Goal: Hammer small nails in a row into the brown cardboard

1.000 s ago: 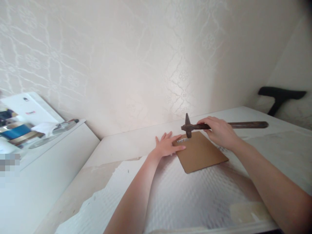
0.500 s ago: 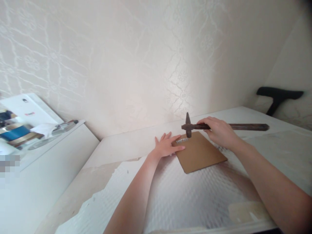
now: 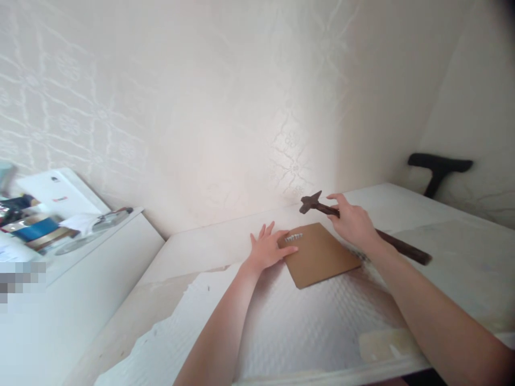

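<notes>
A thin brown board (image 3: 317, 256) lies flat on a white table (image 3: 209, 241) near the wall. A short row of small nails (image 3: 293, 237) stands at the board's far left corner. My left hand (image 3: 269, 247) lies flat with fingers spread on the board's left edge, beside the nails. My right hand (image 3: 354, 223) is closed round the handle of a dark old hammer (image 3: 311, 202), close behind its head. The hammer's head is raised above the board's far edge and the handle slopes down to the right.
A patterned pale wall rises right behind the table. Bubbled white sheeting (image 3: 314, 327) covers the table's near part. A lower white unit (image 3: 72, 257) at the left carries clutter, including a blue item (image 3: 34, 229). A black T-shaped object (image 3: 438, 167) leans at the far right.
The hammer's head has lifted and swung up from just over the nails, and the handle now tilts down to the right. My left hand stays on the board. The view has shifted slightly.
</notes>
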{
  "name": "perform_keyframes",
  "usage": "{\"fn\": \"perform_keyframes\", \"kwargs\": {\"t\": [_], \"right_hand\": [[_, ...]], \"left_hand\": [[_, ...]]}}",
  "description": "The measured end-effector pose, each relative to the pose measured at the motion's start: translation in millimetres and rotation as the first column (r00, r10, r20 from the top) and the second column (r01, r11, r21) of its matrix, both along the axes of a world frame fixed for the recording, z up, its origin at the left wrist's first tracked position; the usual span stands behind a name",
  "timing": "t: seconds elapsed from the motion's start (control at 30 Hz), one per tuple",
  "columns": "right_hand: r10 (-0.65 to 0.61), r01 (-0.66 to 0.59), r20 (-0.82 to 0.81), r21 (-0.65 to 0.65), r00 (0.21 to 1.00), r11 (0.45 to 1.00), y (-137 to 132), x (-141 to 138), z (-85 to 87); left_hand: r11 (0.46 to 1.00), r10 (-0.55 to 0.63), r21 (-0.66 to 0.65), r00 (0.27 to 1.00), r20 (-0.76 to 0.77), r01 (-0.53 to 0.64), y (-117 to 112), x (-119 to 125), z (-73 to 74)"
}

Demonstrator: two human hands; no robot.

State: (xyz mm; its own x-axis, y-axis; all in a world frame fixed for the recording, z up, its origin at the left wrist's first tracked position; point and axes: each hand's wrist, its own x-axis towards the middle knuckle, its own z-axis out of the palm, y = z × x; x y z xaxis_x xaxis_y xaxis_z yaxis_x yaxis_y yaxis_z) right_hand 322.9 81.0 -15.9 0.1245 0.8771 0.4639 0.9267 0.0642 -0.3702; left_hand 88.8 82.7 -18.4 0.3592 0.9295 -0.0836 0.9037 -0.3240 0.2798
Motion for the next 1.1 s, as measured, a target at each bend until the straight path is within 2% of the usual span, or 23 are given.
{"fn": "perform_keyframes", "kwargs": {"t": [0.13,0.27,0.37,0.5,0.63,0.8,0.97,1.1], "right_hand": [[-0.133,0.132,-0.005,-0.041,0.991,0.990,3.2,13.0,-1.1],[-0.168,0.169,0.018,-0.041,0.986,0.985,3.3,54.1,-11.2],[-0.256,0.260,0.062,-0.055,0.965,0.964,2.2,91.6,-23.9],[-0.344,0.345,0.088,0.000,0.935,0.939,3.0,131.1,-38.2],[-0.335,0.334,0.104,0.029,0.936,0.942,9.6,155.4,-43.9],[-0.356,0.359,0.072,-0.029,0.932,0.933,28.4,172.6,-46.8],[-0.303,0.306,0.052,-0.071,0.952,0.949,44.7,183.7,-43.9],[-0.239,0.240,0.031,-0.021,0.971,0.971,51.8,189.9,-41.2]], "left_hand": [[0.999,0.039,0.000,0.998,-0.050,-0.039,-2.2,2.2,1.2],[0.998,0.061,0.014,0.996,-0.067,-0.060,0.9,10.1,0.7],[0.998,0.060,0.015,0.995,-0.083,-0.059,5.4,25.9,1.6],[1.000,-0.002,-0.009,0.992,-0.125,0.001,13.0,61.5,5.1],[0.998,-0.059,-0.017,0.989,-0.139,0.058,19.8,102.3,5.8],[0.995,-0.102,-0.020,0.989,-0.106,0.100,25.0,144.3,3.8],[0.993,-0.120,-0.020,0.988,-0.097,0.119,28.1,176.6,4.2],[0.992,-0.123,-0.016,0.989,-0.087,0.122,31.0,194.5,1.6]]}}
